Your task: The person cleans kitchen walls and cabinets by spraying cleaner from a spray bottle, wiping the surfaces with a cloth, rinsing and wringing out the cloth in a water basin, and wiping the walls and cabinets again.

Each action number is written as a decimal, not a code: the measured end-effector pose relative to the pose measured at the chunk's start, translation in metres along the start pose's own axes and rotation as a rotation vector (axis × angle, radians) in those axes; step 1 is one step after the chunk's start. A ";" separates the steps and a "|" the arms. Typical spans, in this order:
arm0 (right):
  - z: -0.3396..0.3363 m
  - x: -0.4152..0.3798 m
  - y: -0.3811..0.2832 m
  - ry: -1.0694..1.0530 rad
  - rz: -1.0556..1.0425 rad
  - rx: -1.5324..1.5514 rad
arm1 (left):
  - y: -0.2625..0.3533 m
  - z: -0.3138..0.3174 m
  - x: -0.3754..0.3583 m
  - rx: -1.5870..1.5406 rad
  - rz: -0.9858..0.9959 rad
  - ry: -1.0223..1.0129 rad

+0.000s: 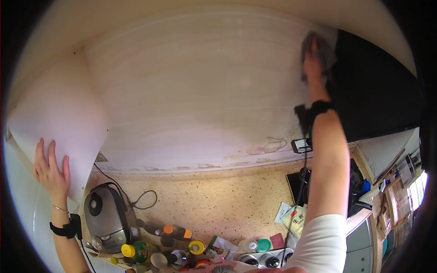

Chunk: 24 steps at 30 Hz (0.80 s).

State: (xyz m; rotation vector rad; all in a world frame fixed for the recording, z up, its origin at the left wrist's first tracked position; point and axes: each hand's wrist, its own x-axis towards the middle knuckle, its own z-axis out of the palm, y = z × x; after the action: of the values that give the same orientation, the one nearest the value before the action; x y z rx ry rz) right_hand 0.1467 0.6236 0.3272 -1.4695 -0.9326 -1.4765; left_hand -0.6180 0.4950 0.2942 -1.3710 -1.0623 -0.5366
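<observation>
My right hand [312,63] is stretched far up and pressed over a grey cloth [326,53] on the white tiled wall [191,86]. Hand and cloth are slightly blurred, right beside the edge of a black panel [373,86]. My left hand [52,173] holds nothing. Its fingers are spread and rest against the white side panel [68,109] at the left. Black straps with cables sit on both wrists.
Below the wall runs a speckled counter [205,195]. On it stand a grey rice cooker [107,218] with a looped cord, a yellow-capped bottle [139,251], an orange-capped bottle [175,231], a green-lidded jar [263,245] and a printed packet [295,220]. A wall socket [301,145] is under my right arm.
</observation>
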 end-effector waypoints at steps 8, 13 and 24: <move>0.006 0.060 0.037 -0.005 -0.034 0.213 | 0.002 0.009 -0.005 0.122 0.017 -0.009; -0.037 -0.130 -0.035 0.045 0.367 0.432 | 0.001 0.010 -0.007 0.139 0.040 0.005; -0.119 -0.275 -0.294 -0.719 -0.353 0.914 | -0.005 0.008 -0.008 0.251 0.041 -0.039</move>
State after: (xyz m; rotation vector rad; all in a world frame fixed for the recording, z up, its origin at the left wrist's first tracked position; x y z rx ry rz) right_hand -0.1791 0.6400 0.0632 -1.1252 -2.0397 -0.4995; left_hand -0.6281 0.4998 0.2894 -1.1827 -1.0914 -0.3353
